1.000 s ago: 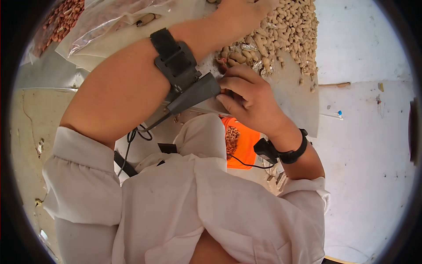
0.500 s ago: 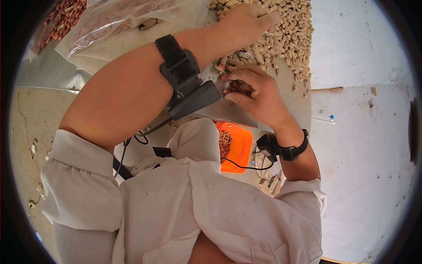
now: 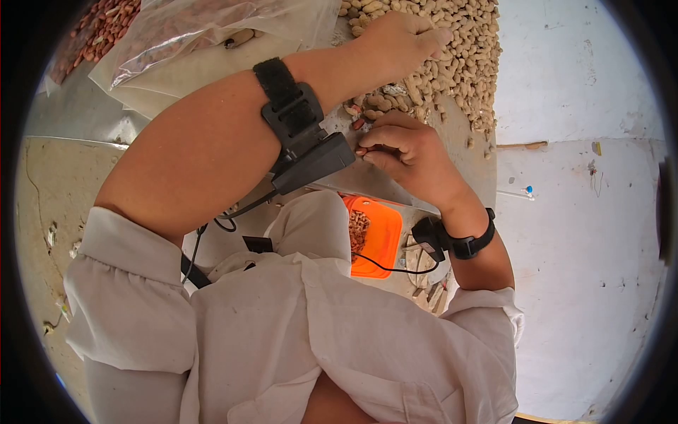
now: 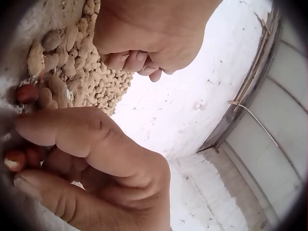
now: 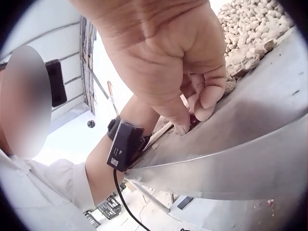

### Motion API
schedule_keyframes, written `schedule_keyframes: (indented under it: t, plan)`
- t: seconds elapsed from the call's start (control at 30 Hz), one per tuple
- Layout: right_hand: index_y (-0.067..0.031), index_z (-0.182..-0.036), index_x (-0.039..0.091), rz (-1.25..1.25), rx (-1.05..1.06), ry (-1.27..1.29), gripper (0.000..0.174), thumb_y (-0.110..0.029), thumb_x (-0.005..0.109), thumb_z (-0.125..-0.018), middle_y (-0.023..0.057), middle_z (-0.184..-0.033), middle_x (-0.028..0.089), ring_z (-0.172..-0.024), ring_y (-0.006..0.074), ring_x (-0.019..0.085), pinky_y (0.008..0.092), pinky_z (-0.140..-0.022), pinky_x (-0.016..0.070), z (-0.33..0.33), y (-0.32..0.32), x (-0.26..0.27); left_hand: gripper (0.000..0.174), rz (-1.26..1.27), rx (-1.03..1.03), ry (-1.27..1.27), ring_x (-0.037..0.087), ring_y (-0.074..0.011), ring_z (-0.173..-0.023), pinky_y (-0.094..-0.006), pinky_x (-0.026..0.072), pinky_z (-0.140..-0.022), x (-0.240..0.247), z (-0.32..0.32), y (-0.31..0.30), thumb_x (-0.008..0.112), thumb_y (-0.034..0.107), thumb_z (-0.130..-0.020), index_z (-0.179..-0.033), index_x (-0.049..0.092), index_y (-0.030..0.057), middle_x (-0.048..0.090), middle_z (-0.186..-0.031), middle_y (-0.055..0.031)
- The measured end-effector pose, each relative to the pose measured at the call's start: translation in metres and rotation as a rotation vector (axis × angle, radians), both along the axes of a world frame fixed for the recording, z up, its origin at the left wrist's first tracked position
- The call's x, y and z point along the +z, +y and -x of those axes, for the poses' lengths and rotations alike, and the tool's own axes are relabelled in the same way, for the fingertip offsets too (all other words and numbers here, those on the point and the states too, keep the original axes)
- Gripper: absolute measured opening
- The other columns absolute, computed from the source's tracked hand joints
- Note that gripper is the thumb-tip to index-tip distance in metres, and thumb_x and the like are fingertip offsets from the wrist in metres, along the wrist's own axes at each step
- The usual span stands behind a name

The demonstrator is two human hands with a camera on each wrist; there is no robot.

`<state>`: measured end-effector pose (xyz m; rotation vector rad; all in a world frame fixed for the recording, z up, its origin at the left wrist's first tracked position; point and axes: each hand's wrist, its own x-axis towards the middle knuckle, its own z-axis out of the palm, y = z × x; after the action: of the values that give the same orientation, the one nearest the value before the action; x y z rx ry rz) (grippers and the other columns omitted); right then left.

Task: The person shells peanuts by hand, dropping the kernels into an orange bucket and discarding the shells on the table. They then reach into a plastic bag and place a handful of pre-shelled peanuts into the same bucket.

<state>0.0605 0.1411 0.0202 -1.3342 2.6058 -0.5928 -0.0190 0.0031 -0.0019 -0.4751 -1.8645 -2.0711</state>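
My right hand (image 3: 420, 159) pinches red-skinned peanut kernels between thumb and fingers, close over the metal table. One kernel (image 4: 15, 161) shows at its fingertips in the left wrist view, with more tucked behind. In the right wrist view a bit of red kernel (image 5: 193, 120) shows between thumb and finger. A loose kernel (image 4: 27, 94) lies just beyond the index finger. My left hand (image 3: 395, 46) is stretched across over the heap of unshelled peanuts (image 3: 466, 63). Its fingers (image 4: 139, 60) are curled in the left wrist view; whether they hold a peanut I cannot tell.
A clear plastic bag (image 3: 166, 53) lies left of the heap, with red kernels (image 3: 106, 35) beside it. Below the table edge (image 5: 216, 161) stands an orange container (image 3: 381, 240) with kernels or bits inside. Camera cables hang near both forearms.
The left hand has drawn back slightly toward the body from farther over the heap. The right hand's thumb and fingers, wider apart half a second ago, have closed together on the kernels.
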Motion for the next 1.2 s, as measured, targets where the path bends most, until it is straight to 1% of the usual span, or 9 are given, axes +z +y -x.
schedule_keyframes:
  t: [0.07,0.17,0.57,0.67,0.77,0.87,0.97,1.07,1.2]
  plan:
    - [-0.0033,-0.082,0.060,0.003,-0.015,-0.038,0.011,-0.001,0.063,-0.071,0.0102,-0.083,0.057,-0.074,0.0285,0.058,0.0343,-0.067,0.0474,-0.001,-0.003,0.002,0.039,0.005,-0.043,-0.070,0.055,-0.0180,-0.060,-0.0335,0.0446,-0.060,0.003,-0.006,-0.004,0.054,0.042,-0.082,-0.079,0.067,0.0060,0.059,-0.063,-0.0077]
    - [-0.0025,-0.078,0.058,-0.027,-0.032,-0.060,0.009,0.000,0.062,-0.070,0.0107,-0.081,0.057,-0.073,0.0285,0.057,0.0341,-0.066,0.0470,-0.002,-0.007,0.007,0.040,-0.017,-0.196,-0.155,0.033,-0.0050,-0.053,-0.0229,0.0275,-0.047,0.011,-0.017,-0.009,0.052,0.042,-0.087,-0.083,0.059,0.0036,0.039,-0.057,0.0049]
    - [-0.0007,-0.075,0.054,0.053,-0.130,-0.152,0.011,0.008,0.060,-0.071,0.0057,-0.079,0.054,-0.067,0.0104,0.053,0.0237,-0.055,0.0412,-0.001,-0.004,-0.002,0.035,-0.169,-0.437,-0.350,0.031,-0.0073,-0.051,-0.0232,0.0256,-0.046,0.009,-0.015,-0.009,0.049,0.037,-0.091,-0.082,0.058,0.0039,0.038,-0.056,0.0038]
    - [-0.0030,-0.074,0.052,0.031,-0.119,-0.109,0.014,0.004,0.060,-0.065,0.0103,-0.074,0.056,-0.068,0.0265,0.057,0.0324,-0.061,0.0462,-0.002,-0.006,0.001,0.035,-0.167,-0.445,-0.360,0.031,-0.0074,-0.050,-0.0231,0.0256,-0.046,0.010,-0.016,-0.009,0.049,0.037,-0.090,-0.083,0.058,0.0032,0.039,-0.057,0.0035]
    - [-0.0021,-0.073,0.050,0.044,-0.139,-0.187,0.014,0.006,0.059,-0.065,0.0100,-0.073,0.055,-0.067,0.0246,0.057,0.0319,-0.060,0.0460,-0.001,-0.006,0.002,0.035,-0.173,-0.463,-0.367,0.031,-0.0074,-0.050,-0.0232,0.0259,-0.046,0.010,-0.017,-0.010,0.050,0.037,-0.090,-0.084,0.058,0.0029,0.040,-0.058,0.0034]
    - [-0.0001,-0.075,0.052,0.071,-0.100,-0.191,0.012,0.010,0.057,-0.071,0.0048,-0.076,0.052,-0.067,0.0081,0.051,0.0223,-0.054,0.0400,0.001,-0.005,-0.002,0.036,-0.167,-0.447,-0.348,0.032,-0.0074,-0.050,-0.0235,0.0259,-0.045,0.007,-0.014,-0.007,0.049,0.037,-0.091,-0.085,0.058,0.0027,0.041,-0.058,0.0029]
    - [-0.0003,-0.076,0.051,0.094,-0.159,-0.221,0.013,0.011,0.056,-0.071,0.0031,-0.075,0.052,-0.067,0.0067,0.051,0.0216,-0.055,0.0399,0.000,-0.005,-0.004,0.036,-0.146,-0.433,-0.348,0.031,-0.0077,-0.049,-0.0237,0.0254,-0.044,0.008,-0.016,-0.007,0.049,0.036,-0.091,-0.085,0.058,0.0026,0.041,-0.057,0.0025]
    - [-0.0009,-0.073,0.049,0.084,-0.227,-0.243,0.013,0.009,0.056,-0.068,0.0077,-0.071,0.054,-0.067,0.0148,0.059,0.0254,-0.057,0.0443,-0.002,-0.006,-0.001,0.036,-0.146,-0.490,-0.360,0.031,-0.0081,-0.048,-0.0239,0.0245,-0.043,0.011,-0.018,-0.010,0.049,0.036,-0.091,-0.084,0.058,0.0024,0.041,-0.058,0.0020]
    - [-0.0024,-0.076,0.051,0.281,-0.306,-0.343,0.012,0.009,0.055,-0.074,-0.0001,-0.073,0.053,-0.066,0.0056,0.054,0.0204,-0.056,0.0425,-0.003,0.000,0.012,0.038,-0.217,-0.484,-0.405,0.031,-0.0077,-0.046,-0.0239,0.0242,-0.041,0.010,-0.017,-0.009,0.050,0.039,-0.090,-0.082,0.057,0.0027,0.043,-0.060,0.0003]
